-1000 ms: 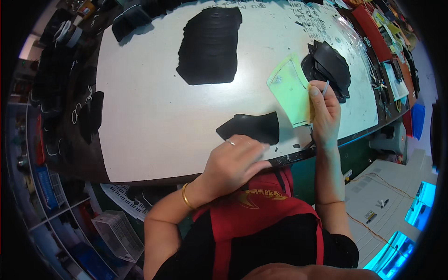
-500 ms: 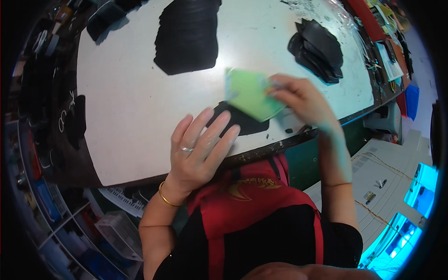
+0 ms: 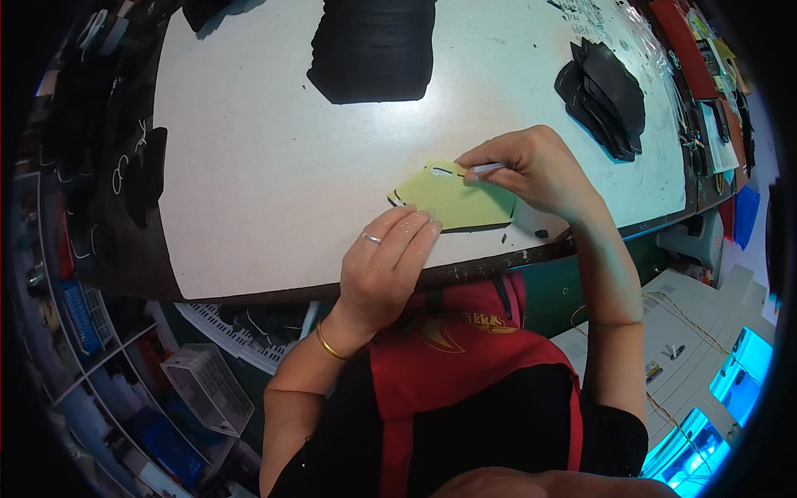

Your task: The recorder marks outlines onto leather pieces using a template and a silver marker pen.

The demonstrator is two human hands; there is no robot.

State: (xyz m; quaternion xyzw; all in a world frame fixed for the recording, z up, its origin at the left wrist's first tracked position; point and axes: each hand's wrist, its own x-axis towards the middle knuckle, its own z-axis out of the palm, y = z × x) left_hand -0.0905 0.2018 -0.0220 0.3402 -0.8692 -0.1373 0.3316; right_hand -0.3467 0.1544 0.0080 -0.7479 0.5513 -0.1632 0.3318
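A yellow-green template point(image 3: 457, 199) with cut-out slots lies over a black sheet piece point(image 3: 477, 228), whose dark edge shows along the near side and through the slots. My left hand point(image 3: 386, 253) rests on the template's near-left part, fingers lying flat and pressing it down. In my right hand point(image 3: 531, 170) a slim, whitish pen point(image 3: 488, 168) is pinched, with its tip at or near the upper slot; my fingers partly hide it.
A tall stack of black pieces point(image 3: 372, 54) stands at the back of the white tabletop point(image 3: 257, 183). More black pieces point(image 3: 602, 95) are piled at the far right. Small black scraps point(image 3: 541, 234) lie near the front edge.
The template, held raised in my right hand before, now lies flat on the black piece. My left hand has come down onto it, and a pen shows in my right hand.
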